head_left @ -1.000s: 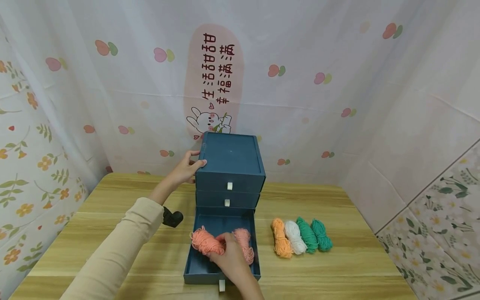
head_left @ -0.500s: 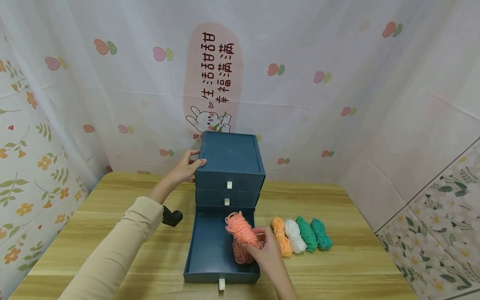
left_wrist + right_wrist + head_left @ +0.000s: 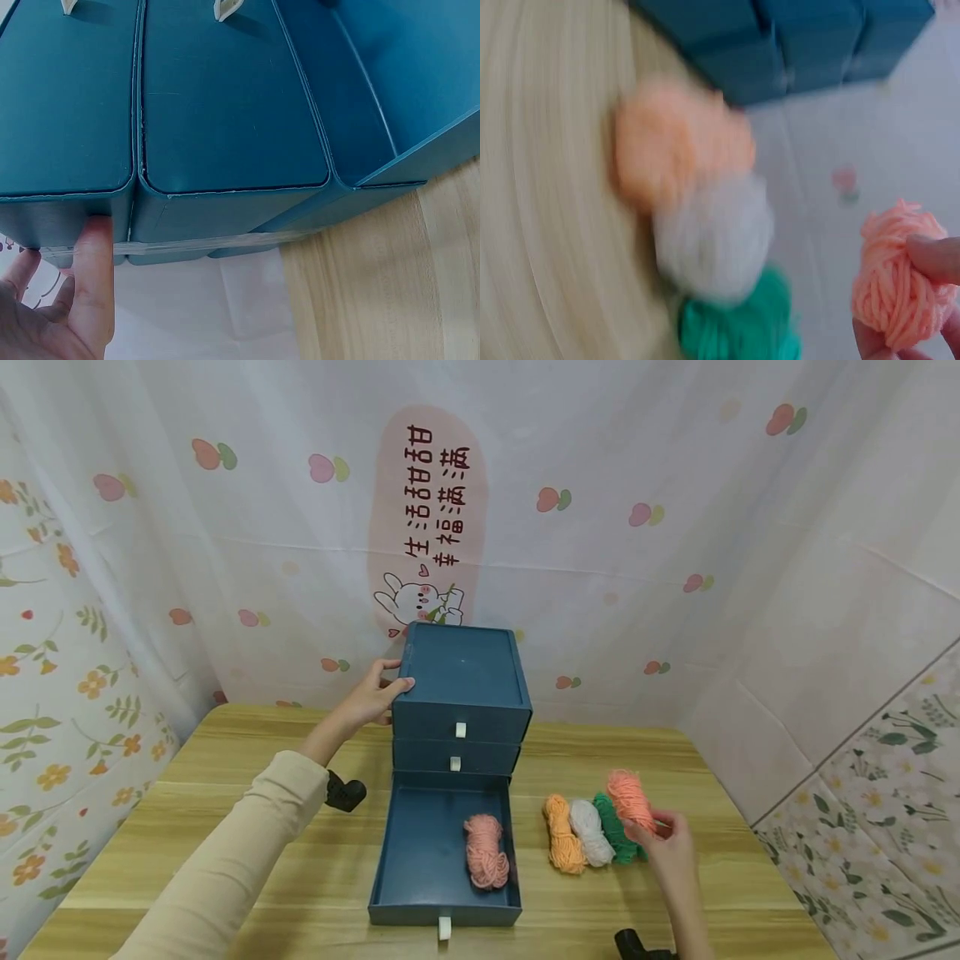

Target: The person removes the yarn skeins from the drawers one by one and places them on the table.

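My right hand (image 3: 666,845) pinches a coral skein of yarn (image 3: 628,797) between thumb and fingers, above the right part of the table. Below it lie an orange skein (image 3: 562,839), a white skein (image 3: 591,835) and a green skein (image 3: 612,828), side by side. A second green one is mostly hidden by the coral yarn and the hand. My left hand (image 3: 369,697) rests against the upper left side of a dark blue drawer cabinet (image 3: 463,664), its straight thumb pressing there in the left wrist view. The pulled-out bottom drawer (image 3: 416,860) holds a pink skein (image 3: 486,853) at its right side.
Two upper drawers (image 3: 427,724), with small white pull tabs, are closed. The cabinet stands on a wooden table (image 3: 585,910) before a printed white curtain (image 3: 600,568). Black pieces (image 3: 345,794) show by both wrists.
My right hand has lifted the coral skein out of the bottom drawer and carried it right, over the row of skeins. The pink skein stays in the drawer; my left hand has not moved.
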The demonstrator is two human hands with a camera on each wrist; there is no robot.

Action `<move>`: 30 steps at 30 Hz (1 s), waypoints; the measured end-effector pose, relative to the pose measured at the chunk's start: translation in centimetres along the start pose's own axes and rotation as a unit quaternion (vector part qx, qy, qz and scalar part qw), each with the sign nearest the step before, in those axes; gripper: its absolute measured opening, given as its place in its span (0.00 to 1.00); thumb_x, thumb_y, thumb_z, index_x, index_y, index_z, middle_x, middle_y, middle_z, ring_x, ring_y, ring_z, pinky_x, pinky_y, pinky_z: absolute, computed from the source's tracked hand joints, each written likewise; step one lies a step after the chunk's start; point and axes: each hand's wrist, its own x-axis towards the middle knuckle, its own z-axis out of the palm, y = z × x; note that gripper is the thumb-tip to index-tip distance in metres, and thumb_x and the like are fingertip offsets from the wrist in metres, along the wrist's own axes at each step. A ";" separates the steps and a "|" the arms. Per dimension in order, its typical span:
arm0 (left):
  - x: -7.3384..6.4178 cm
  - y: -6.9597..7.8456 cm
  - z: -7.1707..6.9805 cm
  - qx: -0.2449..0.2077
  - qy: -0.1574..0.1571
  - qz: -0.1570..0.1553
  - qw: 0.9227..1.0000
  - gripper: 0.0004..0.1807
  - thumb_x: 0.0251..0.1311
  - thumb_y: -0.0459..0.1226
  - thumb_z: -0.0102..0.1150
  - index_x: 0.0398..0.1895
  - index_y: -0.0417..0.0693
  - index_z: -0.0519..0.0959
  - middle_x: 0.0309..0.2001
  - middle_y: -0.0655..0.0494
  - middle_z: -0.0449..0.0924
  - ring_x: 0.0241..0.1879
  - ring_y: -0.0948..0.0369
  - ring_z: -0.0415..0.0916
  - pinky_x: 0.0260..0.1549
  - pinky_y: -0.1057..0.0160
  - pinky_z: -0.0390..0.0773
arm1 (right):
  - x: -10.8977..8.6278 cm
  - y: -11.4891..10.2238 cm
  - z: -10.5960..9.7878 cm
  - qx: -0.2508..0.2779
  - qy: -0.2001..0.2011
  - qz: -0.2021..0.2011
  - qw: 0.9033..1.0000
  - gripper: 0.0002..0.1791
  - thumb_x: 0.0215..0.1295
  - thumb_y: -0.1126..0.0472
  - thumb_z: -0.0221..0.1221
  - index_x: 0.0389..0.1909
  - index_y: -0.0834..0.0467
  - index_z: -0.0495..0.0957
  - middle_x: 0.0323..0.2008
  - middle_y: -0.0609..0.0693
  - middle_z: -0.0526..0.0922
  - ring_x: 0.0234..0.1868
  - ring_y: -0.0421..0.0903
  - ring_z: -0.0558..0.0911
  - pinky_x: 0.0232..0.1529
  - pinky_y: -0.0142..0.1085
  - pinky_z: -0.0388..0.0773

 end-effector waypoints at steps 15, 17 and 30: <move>0.2 -0.2 -0.1 0.006 -0.003 0.003 1.000 0.36 0.65 0.50 0.43 0.69 0.51 0.41 0.63 0.36 0.54 0.59 0.41 0.60 0.52 0.42 0.70 | 4.6 5.5 -5.3 -0.176 0.044 0.060 0.982 0.24 0.54 0.65 0.57 0.49 0.73 0.64 0.43 0.70 0.71 0.31 0.48 0.73 0.25 0.30 0.68; 0.2 -0.1 -0.1 0.004 -0.004 0.002 1.000 0.35 0.65 0.50 0.43 0.69 0.51 0.42 0.63 0.36 0.54 0.58 0.42 0.61 0.52 0.42 0.70 | 4.7 5.9 -5.3 -0.179 0.023 0.067 0.981 0.26 0.54 0.64 0.57 0.50 0.74 0.63 0.43 0.70 0.70 0.34 0.53 0.73 0.26 0.32 0.69; 0.2 -0.3 -0.2 0.004 -0.005 0.002 1.000 0.35 0.65 0.51 0.42 0.69 0.52 0.41 0.64 0.38 0.53 0.61 0.39 0.59 0.52 0.43 0.70 | 4.5 5.1 -5.5 -0.179 -0.085 0.085 0.977 0.34 0.59 0.59 0.55 0.58 0.76 0.55 0.53 0.74 0.62 0.49 0.63 0.69 0.40 0.39 0.72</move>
